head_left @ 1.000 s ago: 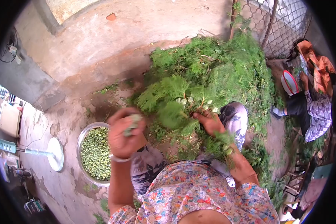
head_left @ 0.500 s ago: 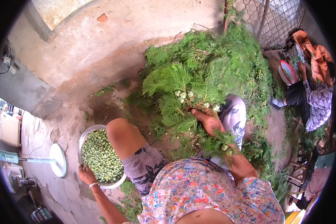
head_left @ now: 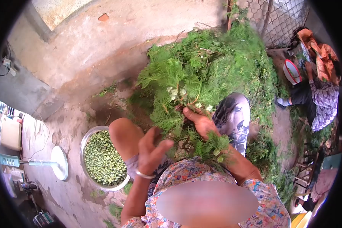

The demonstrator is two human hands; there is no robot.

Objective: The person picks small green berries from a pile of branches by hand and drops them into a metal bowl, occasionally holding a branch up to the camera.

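My right hand (head_left: 202,122) is closed on a leafy green branch (head_left: 171,81) that carries several pale green cones (head_left: 173,92). A smaller sprig lies across my right wrist. My left hand (head_left: 151,149), with a bangle at its wrist, is raised just below and left of the branch, fingers apart and holding nothing visible. To its left, a metal basin (head_left: 83,159) on the floor is full of small green cones (head_left: 104,157). Beyond my hands rises a large heap of green branches (head_left: 231,60).
A standing fan (head_left: 59,163) is at the left. At the right, another person (head_left: 325,98) sits beside a red-rimmed white basin (head_left: 292,72) and an orange cloth (head_left: 317,49). A wall (head_left: 117,34) and wire mesh (head_left: 287,22) are behind the heap.
My left hand held cones near the basin, opened at the basin's far side, and is now back near the branch. The branch in my right hand has shifted slightly left.
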